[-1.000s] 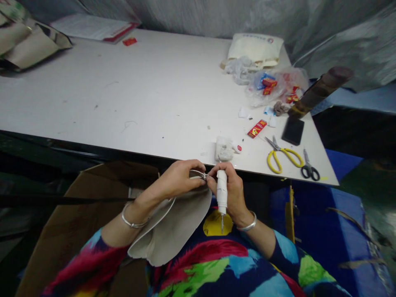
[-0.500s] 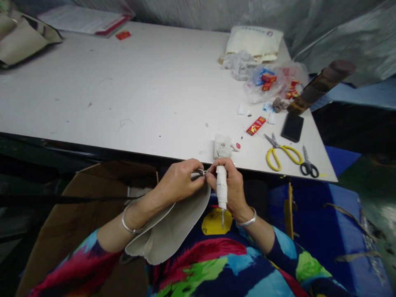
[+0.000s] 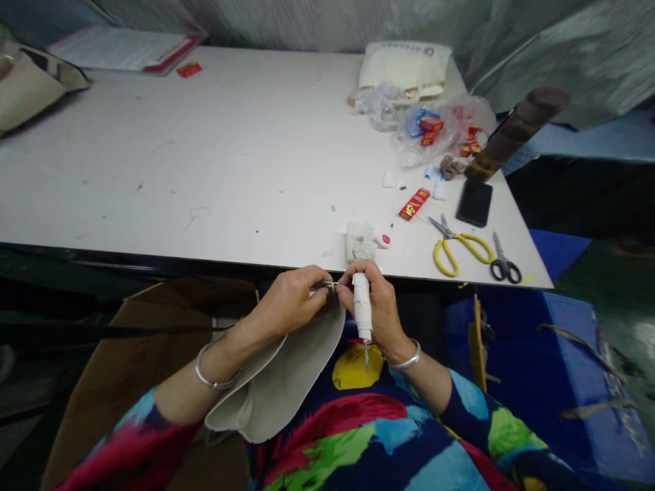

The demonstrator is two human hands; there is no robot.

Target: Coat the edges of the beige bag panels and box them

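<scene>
My left hand (image 3: pixel 289 300) is closed, pinching the top edge of a beige leather piece (image 3: pixel 286 375) that hangs down over my lap. My right hand (image 3: pixel 379 307) is wrapped round a white tape-wound awl (image 3: pixel 362 307), its metal point facing down toward my lap. The thumb and forefinger of both hands meet at a small metal bit (image 3: pixel 331 286) on the leather's edge, just below the table's front edge. Silver bangles ring both wrists.
The white table (image 3: pixel 230 157) carries yellow-handled scissors (image 3: pixel 458 244), small black scissors (image 3: pixel 504 262), a black phone (image 3: pixel 474 202), a red packet (image 3: pixel 413 203), a plastic bag of small boxes (image 3: pixel 440 129) and a cream bag (image 3: pixel 404 68). A cardboard box (image 3: pixel 148 354) stands at my lower left.
The view has drifted slightly down and left across the table. Both hands stay together at the leather's edge with barely any movement.
</scene>
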